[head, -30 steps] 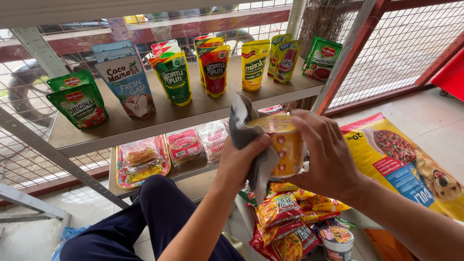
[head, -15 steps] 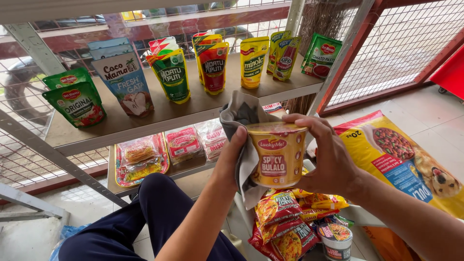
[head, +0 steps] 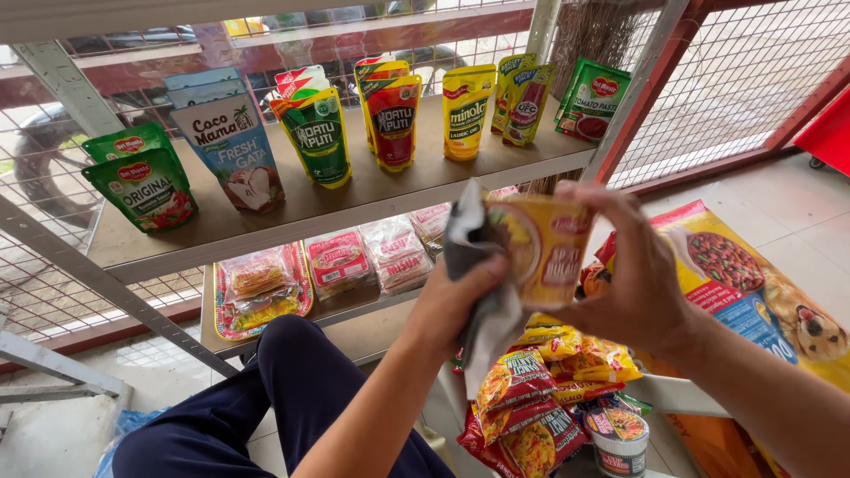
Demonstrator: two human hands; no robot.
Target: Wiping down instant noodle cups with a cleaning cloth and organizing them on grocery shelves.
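My right hand grips a yellow instant noodle cup, held in front of a two-tier shelf. My left hand clutches a grey cloth and presses it against the cup's left side. The cloth hangs down below the cup. Under my hands lies a pile of red and yellow snack packets and another noodle cup with its lid up.
The upper shelf carries standing pouches, green, blue, red and yellow. The lower shelf holds flat wrapped noodle packs. A large yellow pet food bag lies at right. My knee in dark trousers is at lower left. Red mesh panels stand at the right.
The cup has turned in my right hand, so its printed side now faces right. My left hand with the cloth has shifted along the cup's left side.
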